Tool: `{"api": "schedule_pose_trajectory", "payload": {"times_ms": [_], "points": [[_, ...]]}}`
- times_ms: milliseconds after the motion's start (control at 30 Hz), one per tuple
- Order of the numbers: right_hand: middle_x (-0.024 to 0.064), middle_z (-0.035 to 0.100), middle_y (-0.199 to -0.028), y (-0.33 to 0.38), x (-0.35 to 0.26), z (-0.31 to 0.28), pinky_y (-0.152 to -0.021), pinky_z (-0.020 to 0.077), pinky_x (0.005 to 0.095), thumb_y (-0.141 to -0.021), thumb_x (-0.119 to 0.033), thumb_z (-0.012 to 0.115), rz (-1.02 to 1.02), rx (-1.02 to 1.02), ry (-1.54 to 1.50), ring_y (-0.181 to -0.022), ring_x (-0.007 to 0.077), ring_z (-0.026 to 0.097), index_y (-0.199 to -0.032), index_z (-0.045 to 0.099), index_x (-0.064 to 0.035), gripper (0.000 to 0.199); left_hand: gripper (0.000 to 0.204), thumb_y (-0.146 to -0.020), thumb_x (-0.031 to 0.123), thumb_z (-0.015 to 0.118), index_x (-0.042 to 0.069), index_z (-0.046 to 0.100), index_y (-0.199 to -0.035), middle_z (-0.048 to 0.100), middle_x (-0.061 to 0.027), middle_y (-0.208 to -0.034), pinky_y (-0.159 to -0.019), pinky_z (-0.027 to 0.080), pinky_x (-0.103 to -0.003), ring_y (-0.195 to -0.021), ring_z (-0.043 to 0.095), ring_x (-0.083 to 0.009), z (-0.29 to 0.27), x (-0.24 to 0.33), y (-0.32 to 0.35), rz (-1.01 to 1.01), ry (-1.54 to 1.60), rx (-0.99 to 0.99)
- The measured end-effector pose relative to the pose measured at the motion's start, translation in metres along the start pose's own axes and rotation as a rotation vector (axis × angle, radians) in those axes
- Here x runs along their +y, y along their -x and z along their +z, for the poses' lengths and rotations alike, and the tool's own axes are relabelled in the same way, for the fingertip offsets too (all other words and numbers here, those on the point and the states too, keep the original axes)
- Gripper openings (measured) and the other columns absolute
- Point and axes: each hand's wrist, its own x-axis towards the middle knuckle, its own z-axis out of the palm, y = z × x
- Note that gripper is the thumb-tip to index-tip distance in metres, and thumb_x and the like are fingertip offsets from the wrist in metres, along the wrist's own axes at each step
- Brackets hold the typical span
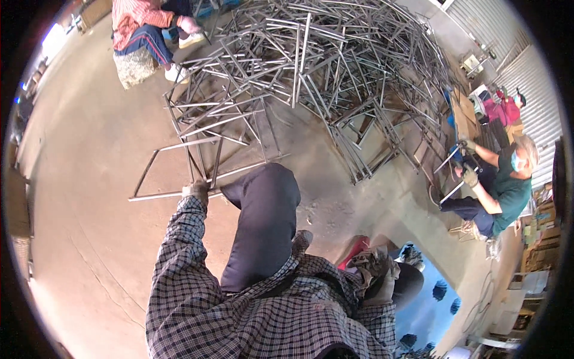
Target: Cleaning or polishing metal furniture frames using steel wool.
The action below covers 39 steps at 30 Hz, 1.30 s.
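Observation:
My left hand (196, 190), in a pale work glove, is closed around a bar of a grey metal tube frame (161, 195). The frame stands on the concrete floor beside my bent left knee, among other tube frames (221, 125). On my right side, my right hand (387, 283) is low by my thigh, beside crumpled, dirty grey cloth (366, 262). Its fingers are hidden, so whether it holds anything cannot be told. Close to it is a blue sheet or tray (431, 302) with black bristly-looking pieces on it.
A large tangled heap of metal tube frames (335, 66) fills the floor ahead. A seated co-worker (508, 185) at the right holds metal tubes in gloved hands. Another person (143, 30) sits at the far left, by the heap. Boxes (541, 239) line the right side.

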Motion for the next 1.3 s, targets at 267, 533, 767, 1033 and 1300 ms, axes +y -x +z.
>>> {"api": "schedule_pose_trajectory", "payload": {"times_ms": [267,533,767,1033,1300], "points": [[0.01,0.062,-0.095,0.017,0.002,0.009,-0.065,0.0558,0.035,-0.088,-0.022,0.061,-0.014,0.008,-0.28,-0.08,0.0252,0.064,-0.103,0.055,-0.0068,0.022,0.034,-0.09,0.025,0.048,0.014,0.062,-0.119,0.056,-0.015,-0.125,-0.097,0.044,-0.041,-0.116,0.055,-0.0282,0.008,-0.118,0.097,0.855,0.458,0.411],[0.0126,0.063,-0.094,0.011,-0.023,0.023,-0.062,0.0568,0.0385,-0.091,-0.016,0.058,-0.069,-0.146,-0.31,-0.079,0.027,0.065,-0.105,0.056,-0.0059,0.018,0.023,-0.089,0.022,0.049,0.012,0.063,-0.104,0.067,-0.0157,-0.088,-0.07,0.051,-0.042,-0.083,0.066,-0.0315,-0.1,-0.133,0.114,-0.378,0.322,0.507],[0.0062,0.059,-0.1,-0.025,-0.052,0.043,-0.071,0.0549,0.0386,-0.089,-0.015,0.061,-0.588,-0.145,0.205,-0.09,0.022,0.061,-0.104,0.053,-0.0094,0.018,0.029,-0.082,0.004,0.058,0.01,0.066,-0.11,0.064,-0.0055,-0.072,-0.053,0.047,-0.026,-0.059,0.06,-0.0108,-0.21,-0.009,0.177,0.212,0.928,0.797],[0.0044,0.06,-0.074,-0.071,-0.107,0.034,-0.058,0.0549,0.0319,-0.084,-0.022,0.07,-0.341,-0.163,-0.083,-0.063,0.0174,0.061,-0.09,0.059,-0.0065,0.02,0.038,-0.072,0.006,0.06,0.013,0.064,-0.109,0.069,-0.0124,-0.088,-0.073,0.054,-0.036,-0.083,0.067,-0.0274,-0.285,0.154,0.207,1.081,0.695,1.02],[0.0137,0.06,-0.097,-0.13,-0.078,-0.039,-0.068,0.0531,0.0375,-0.093,-0.036,0.053,-0.39,-0.099,-0.367,-0.081,0.0264,0.061,-0.112,0.053,-0.0028,0.038,0.04,-0.075,-0.005,0.055,0.01,0.066,-0.11,0.07,-0.0114,-0.092,-0.071,0.051,-0.024,-0.083,0.065,-0.0127,-0.221,0.271,0.178,1.23,1.181,0.647]]}}
